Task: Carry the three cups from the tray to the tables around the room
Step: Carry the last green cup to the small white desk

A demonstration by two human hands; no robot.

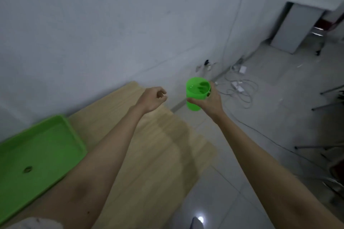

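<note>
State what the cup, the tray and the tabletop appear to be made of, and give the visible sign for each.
Cup: probably plastic; bright uniform green, slightly see-through, the fingers show through its wall.
Tray: likely moulded plastic; the same flat green, rounded raised rim, dull sheen.
Tabletop: wood or wood-look laminate; pale tan with straight grain lines, matte. The blurred picture cannot settle which.

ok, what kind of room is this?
Probably a bare office or lab room: plain wall, tiled floor, loose cables, wooden table with a tray.
</note>
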